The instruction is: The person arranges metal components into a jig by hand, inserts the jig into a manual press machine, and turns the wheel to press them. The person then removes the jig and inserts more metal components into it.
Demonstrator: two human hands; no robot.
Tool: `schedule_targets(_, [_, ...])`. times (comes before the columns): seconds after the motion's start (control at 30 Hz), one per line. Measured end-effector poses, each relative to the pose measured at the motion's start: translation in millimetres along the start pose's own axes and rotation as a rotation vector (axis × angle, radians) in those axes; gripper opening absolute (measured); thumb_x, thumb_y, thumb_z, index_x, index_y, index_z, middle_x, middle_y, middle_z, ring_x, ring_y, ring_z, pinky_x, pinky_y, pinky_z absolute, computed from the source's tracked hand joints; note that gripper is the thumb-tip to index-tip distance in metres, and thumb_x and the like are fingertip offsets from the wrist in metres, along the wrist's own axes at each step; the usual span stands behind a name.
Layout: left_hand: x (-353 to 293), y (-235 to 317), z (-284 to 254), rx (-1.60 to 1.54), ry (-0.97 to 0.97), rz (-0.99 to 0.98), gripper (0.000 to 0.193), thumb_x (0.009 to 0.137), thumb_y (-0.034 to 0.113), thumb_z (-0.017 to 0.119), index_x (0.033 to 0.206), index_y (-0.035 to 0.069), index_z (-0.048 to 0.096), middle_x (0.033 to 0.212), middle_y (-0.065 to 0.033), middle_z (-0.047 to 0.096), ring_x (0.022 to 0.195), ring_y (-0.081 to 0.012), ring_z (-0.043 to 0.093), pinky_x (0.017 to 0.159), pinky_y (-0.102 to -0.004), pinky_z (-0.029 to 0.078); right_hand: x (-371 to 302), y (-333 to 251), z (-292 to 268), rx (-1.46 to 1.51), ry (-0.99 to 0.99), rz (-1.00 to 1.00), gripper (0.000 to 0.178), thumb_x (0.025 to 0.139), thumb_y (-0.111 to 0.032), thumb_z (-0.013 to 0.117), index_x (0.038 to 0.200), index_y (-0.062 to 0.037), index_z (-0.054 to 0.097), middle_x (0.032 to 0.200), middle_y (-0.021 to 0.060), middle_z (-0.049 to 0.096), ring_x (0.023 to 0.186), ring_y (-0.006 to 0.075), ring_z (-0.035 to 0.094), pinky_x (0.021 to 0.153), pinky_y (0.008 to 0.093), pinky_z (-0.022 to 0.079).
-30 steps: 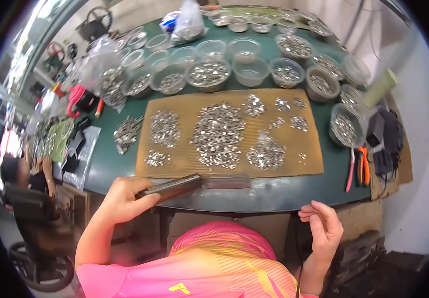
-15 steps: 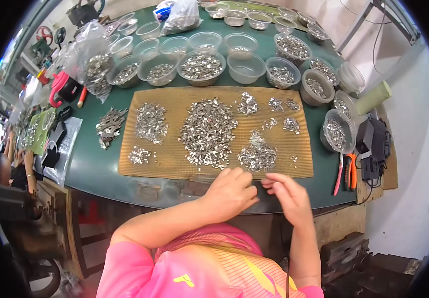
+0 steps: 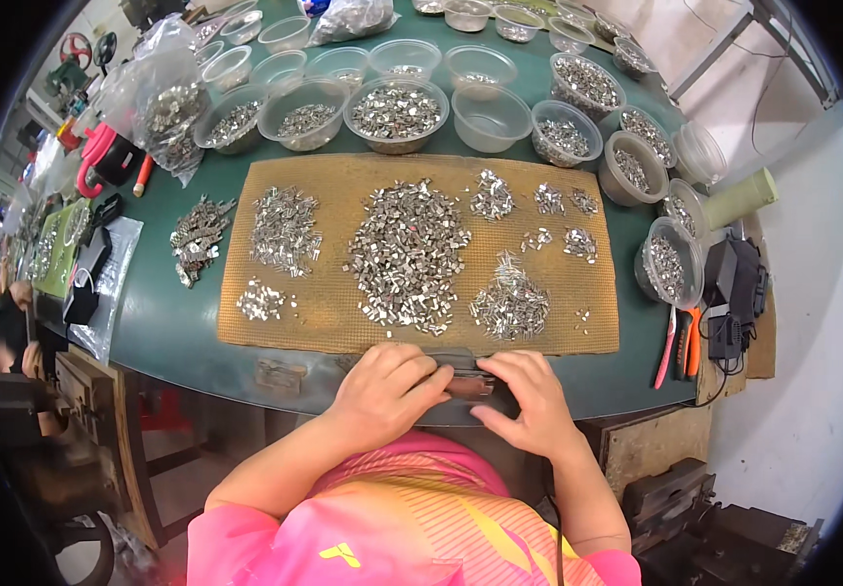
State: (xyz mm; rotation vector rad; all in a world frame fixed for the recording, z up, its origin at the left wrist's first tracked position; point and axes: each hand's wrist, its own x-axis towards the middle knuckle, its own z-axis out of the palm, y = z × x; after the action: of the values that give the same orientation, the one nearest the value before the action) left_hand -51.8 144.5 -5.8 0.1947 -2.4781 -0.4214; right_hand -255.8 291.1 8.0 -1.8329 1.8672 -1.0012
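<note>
Bar [image 3: 470, 388], just one, dark and brownish, lying left to right along the green table's [image 3: 172, 308] near edge.
Left hand [image 3: 387, 386] curls its fingers over the bar's left end, its grip unclear; right hand [image 3: 534, 402] touches the right end, thumb spread wide. Beyond: one tan mat [image 3: 330, 314] with nine heaps of silvery metal pieces [image 3: 407, 259].

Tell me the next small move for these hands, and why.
Probably bring the thumb of the right hand in toward the dark brownish object near the table edge. The left hand is at its left end and the right fingertips seem to meet its far side, but that thumb stands apart, so closing it might steady things.
</note>
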Motion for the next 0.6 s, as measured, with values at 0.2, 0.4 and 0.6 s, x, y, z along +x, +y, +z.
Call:
schedule_targets(0.2, [-18, -6, -11, -0.261, 0.175, 0.067, 0.038, 0.083, 0.022, 0.08, 0.114, 0.002, 0.069, 0.113, -0.0107, 0.068, 0.102, -0.0306, 0.065, 0.088, -0.0479, 0.054, -7, 11, 10, -0.182, 0.002, -0.108, 0.056, 0.079, -0.023, 0.083, 0.129, -0.0063, 0.065, 0.12, 0.0102, 0.065, 0.111, 0.0319, 0.061, 0.094, 0.0435, 0.047])
schedule_targets(0.4, [-92, -13, -35, -0.246, 0.459, -0.086, 0.038, 0.103, 0.039, 0.054, 0.116, 0.003, 0.057, 0.118, -0.0206, 0.062, 0.11, -0.0391, 0.063, 0.093, -0.0548, 0.054, -9, 9, 18, -0.249, 0.058, -0.123, 0.055, 0.078, -0.022, 0.084, 0.128, -0.0075, 0.066, 0.119, 0.008, 0.066, 0.11, 0.0304, 0.061, 0.092, 0.0428, 0.047])
schedule_targets(0.6, [-131, -22, -56, -0.249, 0.748, -0.603, 0.06, 0.1, 0.018, 0.054, 0.152, -0.004, 0.033, 0.158, -0.0237, 0.034, 0.148, -0.0399, 0.034, 0.12, -0.0552, 0.027, -5, 7, 16, -0.215, 0.047, -0.082, 0.056, 0.077, -0.023, 0.084, 0.128, -0.008, 0.067, 0.12, 0.0085, 0.066, 0.109, 0.0307, 0.061, 0.092, 0.0423, 0.047])
